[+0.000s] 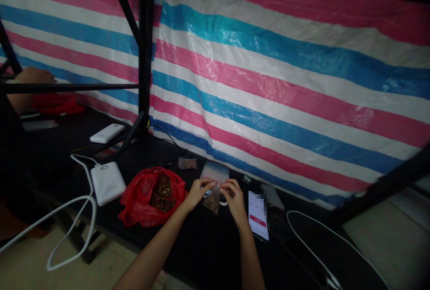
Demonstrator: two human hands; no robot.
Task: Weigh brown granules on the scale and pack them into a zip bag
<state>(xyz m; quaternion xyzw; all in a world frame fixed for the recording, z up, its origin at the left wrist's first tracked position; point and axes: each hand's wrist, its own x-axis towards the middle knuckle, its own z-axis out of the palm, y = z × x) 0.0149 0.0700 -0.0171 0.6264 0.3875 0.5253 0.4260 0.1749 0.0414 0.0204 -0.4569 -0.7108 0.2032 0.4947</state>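
My left hand (198,193) and my right hand (234,197) pinch the two sides of the top of a small clear plastic bag (211,203), fingers closed. Brown bits lie in the lower part of this bag, which hangs tilted just in front of a flat silvery device (217,172) that looks like a small scale. To the left of my left hand, an open red plastic bag (136,196) holds a heap of brown dried pieces (163,194). Behind it rests another small filled bag (188,163). My right hand is near a phone (258,218) with a lit screen.
White power banks (107,183) and a white cable (90,218) lie at the left of the black table (204,249). A black metal post (145,57) stands before a striped plastic sheet (268,93). At far left, another person's hand (35,76) is above a red bag (60,103).
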